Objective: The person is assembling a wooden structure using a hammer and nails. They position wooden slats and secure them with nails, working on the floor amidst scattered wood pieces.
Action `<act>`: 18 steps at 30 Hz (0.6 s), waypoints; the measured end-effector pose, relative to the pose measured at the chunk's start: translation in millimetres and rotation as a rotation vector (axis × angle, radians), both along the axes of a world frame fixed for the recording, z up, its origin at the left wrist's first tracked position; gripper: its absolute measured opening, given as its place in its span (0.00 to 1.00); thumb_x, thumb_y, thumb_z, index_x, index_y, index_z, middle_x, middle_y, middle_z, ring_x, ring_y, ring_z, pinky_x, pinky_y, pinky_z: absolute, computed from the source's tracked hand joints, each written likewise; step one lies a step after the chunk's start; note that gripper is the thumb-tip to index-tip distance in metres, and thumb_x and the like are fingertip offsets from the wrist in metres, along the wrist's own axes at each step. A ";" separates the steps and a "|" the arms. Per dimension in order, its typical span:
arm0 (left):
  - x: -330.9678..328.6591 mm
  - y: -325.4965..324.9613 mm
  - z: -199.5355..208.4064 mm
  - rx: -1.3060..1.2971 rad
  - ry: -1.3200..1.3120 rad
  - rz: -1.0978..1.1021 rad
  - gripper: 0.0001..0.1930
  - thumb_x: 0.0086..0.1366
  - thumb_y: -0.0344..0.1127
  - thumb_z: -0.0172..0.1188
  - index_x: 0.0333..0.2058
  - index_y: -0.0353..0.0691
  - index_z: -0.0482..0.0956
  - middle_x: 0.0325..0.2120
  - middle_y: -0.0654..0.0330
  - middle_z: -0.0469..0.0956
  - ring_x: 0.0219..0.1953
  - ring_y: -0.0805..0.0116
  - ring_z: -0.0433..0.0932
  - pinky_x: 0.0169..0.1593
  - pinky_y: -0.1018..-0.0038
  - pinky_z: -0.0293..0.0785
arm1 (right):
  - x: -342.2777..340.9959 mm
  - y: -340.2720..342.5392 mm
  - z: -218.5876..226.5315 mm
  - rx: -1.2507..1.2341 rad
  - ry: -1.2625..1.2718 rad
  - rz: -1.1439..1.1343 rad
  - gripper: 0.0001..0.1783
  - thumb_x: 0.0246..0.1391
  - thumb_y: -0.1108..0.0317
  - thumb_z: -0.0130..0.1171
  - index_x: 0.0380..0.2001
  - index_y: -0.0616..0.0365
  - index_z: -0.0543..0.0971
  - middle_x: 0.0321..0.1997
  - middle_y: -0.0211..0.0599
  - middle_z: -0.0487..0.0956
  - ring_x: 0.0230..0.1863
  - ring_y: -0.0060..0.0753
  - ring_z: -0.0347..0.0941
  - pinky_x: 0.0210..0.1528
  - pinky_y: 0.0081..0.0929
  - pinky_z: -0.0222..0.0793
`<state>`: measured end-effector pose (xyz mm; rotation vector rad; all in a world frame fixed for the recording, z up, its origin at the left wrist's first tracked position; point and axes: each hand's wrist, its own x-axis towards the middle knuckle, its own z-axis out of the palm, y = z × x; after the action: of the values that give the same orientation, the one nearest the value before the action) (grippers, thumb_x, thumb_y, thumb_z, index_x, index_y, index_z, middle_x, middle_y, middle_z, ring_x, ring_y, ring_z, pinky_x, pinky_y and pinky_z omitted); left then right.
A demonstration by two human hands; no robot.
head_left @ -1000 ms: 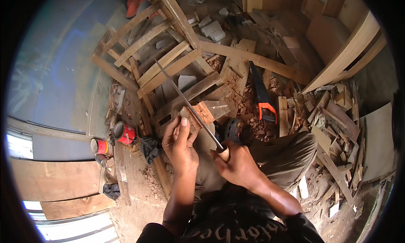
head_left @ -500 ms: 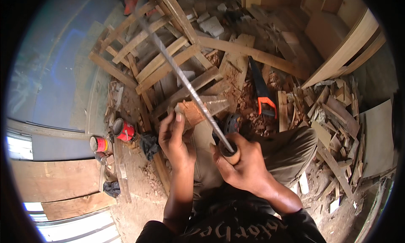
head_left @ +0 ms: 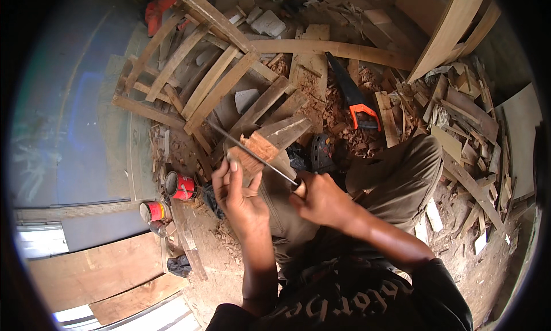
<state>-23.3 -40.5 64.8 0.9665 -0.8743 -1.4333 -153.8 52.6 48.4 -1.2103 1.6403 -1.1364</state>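
Observation:
My right hand (head_left: pixel 323 199) is wrapped around the wooden handle of a long, thin metal file (head_left: pixel 251 151). Its blade slants up and to the left across a small reddish-brown wooden block (head_left: pixel 265 145) with a rough upper face. My left hand (head_left: pixel 236 199) grips the block's near left side between thumb and fingers. Under the block, a wooden beam (head_left: pixel 290 131) runs out toward the right. Whether the blade presses on the block all along its length I cannot tell.
A slatted wooden frame (head_left: pixel 195 72) lies beyond my hands. To its right is a handsaw (head_left: pixel 363 114) with a black blade and orange handle, among wood chips. Two red tins (head_left: pixel 182 186) stand at left; scrap wood (head_left: pixel 468 153) is heaped at right. A clog (head_left: pixel 322 152) shows by my knee.
The file has swung lower and flatter, and its blade now lies across the block. My right hand has moved slightly up. The view has shifted a little.

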 end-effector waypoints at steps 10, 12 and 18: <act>20.8 0.4 -12.9 -0.029 0.048 -0.050 0.13 0.68 0.31 0.64 0.50 0.39 0.78 0.46 0.58 0.82 0.47 0.66 0.82 0.47 0.63 0.83 | 4.4 8.3 -5.3 0.015 0.088 -0.005 0.14 0.50 0.69 0.63 0.34 0.71 0.77 0.23 0.61 0.78 0.30 0.63 0.81 0.32 0.46 0.75; 18.8 3.1 -8.3 0.019 0.034 -0.004 0.14 0.68 0.32 0.64 0.52 0.39 0.78 0.47 0.57 0.82 0.48 0.66 0.81 0.48 0.62 0.83 | -2.4 9.3 -25.2 -0.025 0.070 0.037 0.13 0.49 0.69 0.63 0.31 0.72 0.78 0.24 0.62 0.79 0.31 0.63 0.80 0.33 0.49 0.75; 29.1 4.5 -18.1 -0.015 0.050 -0.027 0.14 0.68 0.32 0.65 0.51 0.39 0.79 0.48 0.58 0.82 0.51 0.66 0.81 0.50 0.59 0.84 | 6.6 15.6 28.0 -0.192 -0.087 -0.047 0.13 0.49 0.70 0.64 0.33 0.70 0.78 0.25 0.59 0.79 0.32 0.62 0.81 0.33 0.45 0.76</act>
<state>5.8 -36.1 46.7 0.9071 -0.8630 -1.4653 -147.2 68.2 76.4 -1.2283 1.5285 -1.3833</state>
